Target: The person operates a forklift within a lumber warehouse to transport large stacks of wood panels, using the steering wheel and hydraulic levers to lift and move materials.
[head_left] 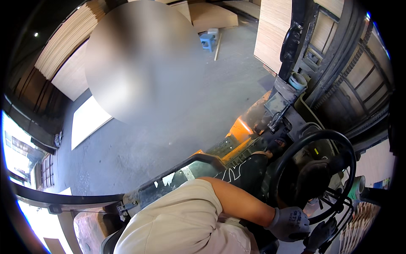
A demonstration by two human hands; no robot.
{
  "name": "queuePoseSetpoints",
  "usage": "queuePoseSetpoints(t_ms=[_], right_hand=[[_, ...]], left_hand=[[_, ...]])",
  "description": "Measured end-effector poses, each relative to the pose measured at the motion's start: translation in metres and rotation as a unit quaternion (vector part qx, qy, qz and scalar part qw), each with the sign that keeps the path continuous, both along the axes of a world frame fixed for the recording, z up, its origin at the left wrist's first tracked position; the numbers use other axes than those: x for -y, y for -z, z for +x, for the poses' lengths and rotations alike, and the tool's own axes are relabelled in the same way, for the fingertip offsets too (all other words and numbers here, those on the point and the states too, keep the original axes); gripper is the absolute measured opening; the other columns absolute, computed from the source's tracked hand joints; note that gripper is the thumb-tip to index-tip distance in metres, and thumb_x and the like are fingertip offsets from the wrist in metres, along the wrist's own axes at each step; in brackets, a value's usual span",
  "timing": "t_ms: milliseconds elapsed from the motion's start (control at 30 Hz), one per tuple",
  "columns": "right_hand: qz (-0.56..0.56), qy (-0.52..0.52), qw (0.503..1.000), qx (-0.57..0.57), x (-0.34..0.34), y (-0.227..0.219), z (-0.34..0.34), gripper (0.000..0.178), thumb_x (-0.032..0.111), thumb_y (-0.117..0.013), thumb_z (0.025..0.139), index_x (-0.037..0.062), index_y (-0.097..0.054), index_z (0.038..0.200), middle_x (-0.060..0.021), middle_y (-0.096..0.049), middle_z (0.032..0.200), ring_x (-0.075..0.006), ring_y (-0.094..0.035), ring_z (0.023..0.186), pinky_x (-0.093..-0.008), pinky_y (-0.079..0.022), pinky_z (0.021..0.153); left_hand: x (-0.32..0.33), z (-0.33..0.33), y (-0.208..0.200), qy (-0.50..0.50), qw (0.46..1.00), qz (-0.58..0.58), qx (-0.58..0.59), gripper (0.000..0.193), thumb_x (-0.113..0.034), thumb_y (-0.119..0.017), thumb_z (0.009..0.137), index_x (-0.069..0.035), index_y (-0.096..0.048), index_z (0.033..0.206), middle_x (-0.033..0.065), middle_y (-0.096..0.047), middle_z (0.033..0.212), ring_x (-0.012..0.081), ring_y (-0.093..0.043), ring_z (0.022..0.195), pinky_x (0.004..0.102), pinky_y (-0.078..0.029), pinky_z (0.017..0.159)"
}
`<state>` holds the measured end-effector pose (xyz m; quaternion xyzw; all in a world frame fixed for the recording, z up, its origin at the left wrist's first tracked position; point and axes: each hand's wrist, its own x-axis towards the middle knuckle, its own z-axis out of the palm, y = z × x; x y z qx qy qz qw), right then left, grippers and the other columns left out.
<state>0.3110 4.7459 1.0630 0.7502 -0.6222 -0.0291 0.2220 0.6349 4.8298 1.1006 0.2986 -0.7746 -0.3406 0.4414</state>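
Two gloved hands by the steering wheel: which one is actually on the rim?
The grey-gloved hand, on the bare forearm, sits against the lower rim of the black steering wheel. The dark-gloved hand is lower, beside the levers under the wheel.

You sit at the wheel of a forklift on a grey concrete floor.

Your left hand, in a grey glove, closes its grip on the lower rim of the black steering wheel; your right hand, in a darker glove, sits just beside it, its grip unclear. Stacked plywood sheets line the far wall, a blue stool stands well apart, and the mast rises ahead.
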Motion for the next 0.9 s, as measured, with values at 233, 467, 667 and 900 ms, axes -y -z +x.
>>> queuePoseSetpoints(t_ms=[233, 467, 667, 900], right_hand=[[0.123, -0.013, 0.985, 0.120, 0.048, -0.009, -0.065, 0.031, 0.014, -0.052, 0.097, 0.0027, -0.055, 0.126, -0.0145, -0.060, 0.126, -0.0327, -0.057, 0.115, -0.0432, -0.045, 0.100], [0.153, -0.027, 0.986, -0.054, 0.080, 0.008, -0.134, 0.034, 0.021, -0.046, 0.100, 0.0090, -0.049, 0.131, -0.0098, -0.053, 0.130, -0.0266, -0.047, 0.123, -0.0417, -0.038, 0.105], [0.085, -0.093, 0.950, 0.286, 0.122, -0.010, -0.143, 0.012, 0.013, -0.058, 0.091, 0.0016, -0.060, 0.095, -0.0199, -0.066, 0.091, -0.0402, -0.065, 0.087, -0.0485, -0.050, 0.077], [0.117, -0.085, 0.951, 0.274, 0.153, -0.044, -0.177, 0.016, 0.016, -0.061, 0.087, 0.0031, -0.060, 0.097, -0.0190, -0.065, 0.091, -0.0393, -0.065, 0.088, -0.0491, -0.050, 0.079]], left_hand=[[0.021, -0.097, 0.010, -0.061, 0.996, -0.063, 0.017, 0.020, -0.028, -0.062, 0.082, -0.009, -0.065, 0.077, 0.0111, -0.065, 0.069, 0.0327, -0.066, 0.066, 0.0441, -0.052, 0.062], [0.197, -0.166, -0.058, -0.252, 0.909, -0.259, 0.209, 0.027, -0.034, -0.068, 0.082, -0.008, -0.070, 0.075, 0.0121, -0.068, 0.069, 0.0276, -0.067, 0.062, 0.0422, -0.052, 0.057], [0.072, -0.038, -0.031, -0.392, 0.866, -0.281, 0.133, 0.034, -0.008, -0.072, 0.079, -0.003, -0.067, 0.112, 0.0150, -0.067, 0.095, 0.0326, -0.068, 0.077, 0.0405, -0.058, 0.068], [0.167, -0.316, -0.006, -0.147, 0.945, -0.226, 0.183, 0.010, -0.017, -0.068, 0.078, -0.014, -0.059, 0.074, 0.0030, -0.060, 0.067, 0.0225, -0.057, 0.058, 0.0400, -0.046, 0.051]])
